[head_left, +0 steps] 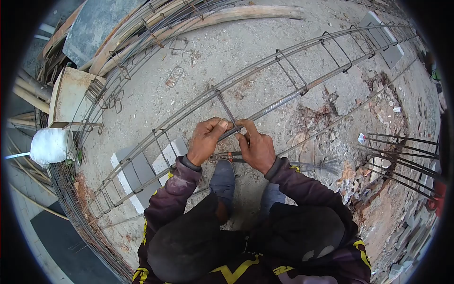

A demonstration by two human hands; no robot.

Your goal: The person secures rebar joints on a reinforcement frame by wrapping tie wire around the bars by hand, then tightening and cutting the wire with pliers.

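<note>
A long rebar cage (283,102) of thin bars and square stirrups runs diagonally across the ground in front of me. At one corner of a stirrup (223,105), both hands meet on the near bar. My left hand (206,140) is closed against the bar left of this corner, thumb pressed to the fingers. Just right of it, my right hand (257,147) pinches thumb and forefinger around the corner. Whatever small piece is between the fingertips is hidden. Below the hands, a tool with orange-red handles (231,157) lies near my shoe (222,180).
Grey blocks (127,173) sit under the cage's left end, and another board (385,42) under its far end. Loose stirrups (175,76), bundled bars and timber (227,15) lie at upper left. Dark bars (402,156) jut in at right over rubble (347,182).
</note>
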